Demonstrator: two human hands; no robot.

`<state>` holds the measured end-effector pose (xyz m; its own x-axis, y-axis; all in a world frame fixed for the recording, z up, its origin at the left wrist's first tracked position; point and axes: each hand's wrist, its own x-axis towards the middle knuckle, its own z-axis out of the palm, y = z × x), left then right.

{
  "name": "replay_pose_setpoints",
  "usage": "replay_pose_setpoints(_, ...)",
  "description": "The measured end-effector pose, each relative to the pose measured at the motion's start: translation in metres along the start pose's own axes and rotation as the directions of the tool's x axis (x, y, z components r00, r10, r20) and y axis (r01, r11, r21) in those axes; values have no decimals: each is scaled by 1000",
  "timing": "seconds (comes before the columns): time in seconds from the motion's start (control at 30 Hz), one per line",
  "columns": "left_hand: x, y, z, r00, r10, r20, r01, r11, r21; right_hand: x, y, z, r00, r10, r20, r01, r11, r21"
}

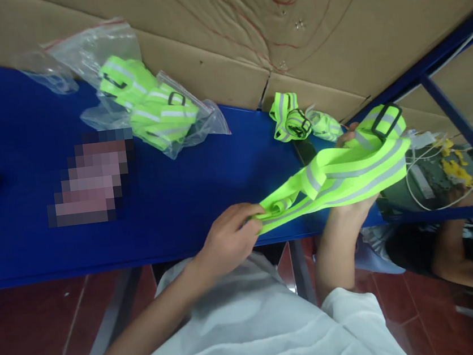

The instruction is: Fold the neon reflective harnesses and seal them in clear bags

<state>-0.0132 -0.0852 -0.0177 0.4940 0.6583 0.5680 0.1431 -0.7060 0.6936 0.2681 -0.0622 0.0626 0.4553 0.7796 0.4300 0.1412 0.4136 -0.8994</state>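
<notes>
I hold a neon-yellow reflective strap [347, 173] with grey stripes and a black buckle, stretched between both hands over the front edge of the blue table [179, 201]. My left hand [230, 238] pinches the strap's folded left end. My right hand [353, 204] is under the bundled right part, fingers wrapped round it. A rolled strap [292, 119] lies on the table just behind.
A clear plastic bag [156, 110] with several folded neon straps lies at the table's back left, against cardboard [330, 24]. A blurred patch [91, 180] sits mid-left. At right another person's arm [459, 254] is near cables and a blue frame post [465, 128].
</notes>
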Motion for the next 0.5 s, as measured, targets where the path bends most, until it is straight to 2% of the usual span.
replay_pose_setpoints(0.07,-3,-2,-13,997,-68,-22,67,997,-41,-2,5,-3,994,-55,-97,69,988,139)
replay_pose_setpoints(0.13,-6,-4,-24,992,-88,-86,86,996,-33,-2,9,-6,989,-85,-120,106,977,183)
replay_pose_setpoints(0.23,-9,-1,-34,977,-84,-194,66,993,-94,-3,9,-9,991,-98,-90,105,992,72)
replay_pose_setpoints(0.3,-8,4,-37,969,-154,-191,112,971,-214,-6,5,-7,994,-86,-74,86,996,-1)
replay_pose_setpoints(0.4,-4,14,-39,930,-362,-65,306,860,-408,-9,-3,0,986,-106,-129,111,993,30)
replay_pose_setpoints(0.5,-1,18,-39,849,-479,222,510,636,-579,-9,-9,8,975,-118,-187,135,988,80)
